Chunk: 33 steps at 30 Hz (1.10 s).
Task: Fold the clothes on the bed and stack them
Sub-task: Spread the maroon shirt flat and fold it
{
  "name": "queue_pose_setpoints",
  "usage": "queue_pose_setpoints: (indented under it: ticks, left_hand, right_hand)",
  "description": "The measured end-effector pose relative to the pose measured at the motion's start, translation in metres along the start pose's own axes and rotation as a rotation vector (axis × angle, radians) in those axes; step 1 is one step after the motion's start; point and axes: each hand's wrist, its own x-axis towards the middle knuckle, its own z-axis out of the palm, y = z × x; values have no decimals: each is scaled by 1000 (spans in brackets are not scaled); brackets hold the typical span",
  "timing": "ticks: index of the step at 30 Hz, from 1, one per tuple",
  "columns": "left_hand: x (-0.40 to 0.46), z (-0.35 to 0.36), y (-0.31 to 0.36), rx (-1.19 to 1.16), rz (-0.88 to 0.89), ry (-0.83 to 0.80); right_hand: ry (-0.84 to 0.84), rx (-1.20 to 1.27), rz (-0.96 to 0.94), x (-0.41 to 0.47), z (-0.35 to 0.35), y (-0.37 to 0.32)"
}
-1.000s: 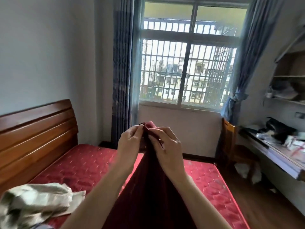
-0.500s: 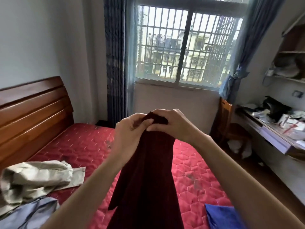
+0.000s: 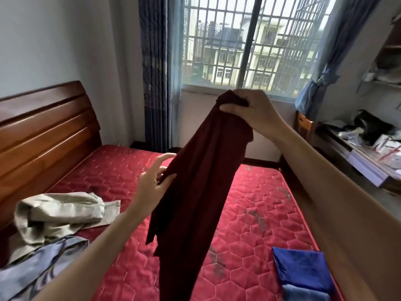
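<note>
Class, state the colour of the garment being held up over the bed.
Dark maroon, plain; the garment shows best in the head view.

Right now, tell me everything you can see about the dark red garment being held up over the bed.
The dark red garment is a soft, plain maroon cloth, hanging lengthwise above the red mattress. The right hand grips its bunched top edge up high. The left hand touches its left edge partway down, fingers loosely spread. Below that it falls in loose folds, a shorter flap on its left side, and its bottom runs out of frame. What kind of garment it is cannot be told.
</note>
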Motion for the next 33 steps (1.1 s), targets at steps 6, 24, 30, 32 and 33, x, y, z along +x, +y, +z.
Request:
queue_pose_setpoints:
  ticks: [6,24,30,32,33]
  left_hand:
    - [-26,-5,-23,557,404,274]
    - [-18,79,-13,634,-104,169]
    - [-25,96,-28,716,-6,185]
    - [-28,93,-33,644,62,192]
    - [-29,89,-34,600,82,177]
  right_hand:
    - [64,-88,22,4,9,2]
    - [69,-265,-48,-7,7,-8]
    - [82,-262,-3,-12,8,-1]
    - [81,-284,-2,-13,7,2]
    - [76,-298,-1,-14,6,4]
